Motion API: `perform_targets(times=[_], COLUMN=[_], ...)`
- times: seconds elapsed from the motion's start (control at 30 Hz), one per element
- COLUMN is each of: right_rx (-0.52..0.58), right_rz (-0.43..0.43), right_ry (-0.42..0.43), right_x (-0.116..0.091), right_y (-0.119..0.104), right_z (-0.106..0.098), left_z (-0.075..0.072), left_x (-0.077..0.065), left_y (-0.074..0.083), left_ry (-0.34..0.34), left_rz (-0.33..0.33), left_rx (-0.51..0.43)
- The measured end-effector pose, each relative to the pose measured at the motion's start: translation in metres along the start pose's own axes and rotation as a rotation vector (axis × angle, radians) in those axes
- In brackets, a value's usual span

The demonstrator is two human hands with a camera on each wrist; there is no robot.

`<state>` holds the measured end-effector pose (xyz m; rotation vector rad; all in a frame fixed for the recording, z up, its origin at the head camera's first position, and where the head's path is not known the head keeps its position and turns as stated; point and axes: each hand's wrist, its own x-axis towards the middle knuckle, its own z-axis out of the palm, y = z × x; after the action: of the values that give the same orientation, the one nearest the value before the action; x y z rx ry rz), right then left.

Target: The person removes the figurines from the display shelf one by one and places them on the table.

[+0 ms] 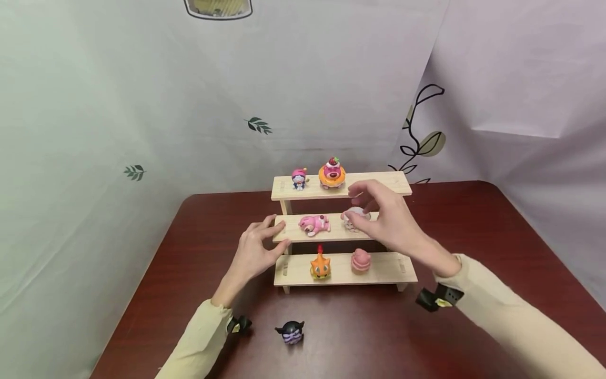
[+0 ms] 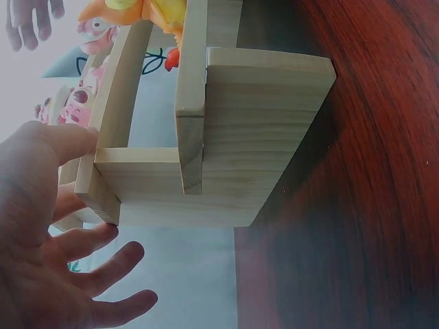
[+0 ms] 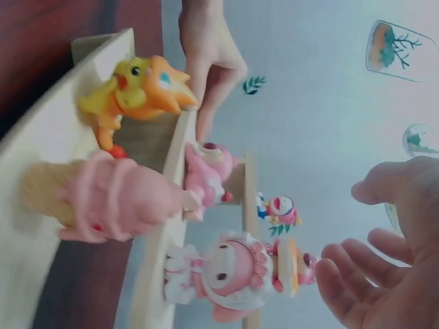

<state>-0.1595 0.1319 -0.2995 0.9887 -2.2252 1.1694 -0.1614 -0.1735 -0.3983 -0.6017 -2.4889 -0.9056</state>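
Note:
My left hand (image 1: 253, 250) grips the left end of the middle board of a three-tier wooden display stand (image 1: 385, 268), fingers on either side of it in the left wrist view. Held in the air at the stand's right half, my right hand (image 1: 393, 218) has its fingers loosely curved and carries nothing. It overlaps a white-and-pink hooded figurine (image 3: 230, 271) in the head view; the right wrist view shows a gap between them. Left of that figurine, a pink bear figurine (image 1: 314, 225) lies on the same tier.
On the top tier are a small blue-and-pink figurine (image 1: 299, 179) and a bear in an orange ring (image 1: 332, 174). An orange figurine (image 1: 320, 267) and a pink ice-cream figurine (image 1: 361, 260) occupy the bottom tier. A black-and-purple figurine (image 1: 291, 332) sits on the dark red table (image 1: 360, 337) in front.

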Motion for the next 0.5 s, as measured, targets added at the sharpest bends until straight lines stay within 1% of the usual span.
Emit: perform_targets(times=[0.1, 0.23, 0.37, 0.5], right_rx=[0.017, 0.04, 0.037, 0.026], right_rz=[0.086, 0.18, 0.224, 0.236], right_ry=[-0.029, -0.031, -0.014, -0.011], right_x=[0.011, 0.023, 0.028, 0.031], right_y=[0.001, 0.006, 0.013, 0.018], right_z=[-0.003, -0.005, -0.005, -0.004], left_z=[-0.001, -0.001, 0.0, 0.0], left_x=[0.0, 0.001, 0.001, 0.001], left_y=[0.001, 0.002, 0.002, 0.001], left_ry=[0.001, 0.002, -0.004, -0.003], left_rz=[0.001, -0.001, -0.005, 0.001], left_rx=[0.001, 0.003, 0.005, 0.01])
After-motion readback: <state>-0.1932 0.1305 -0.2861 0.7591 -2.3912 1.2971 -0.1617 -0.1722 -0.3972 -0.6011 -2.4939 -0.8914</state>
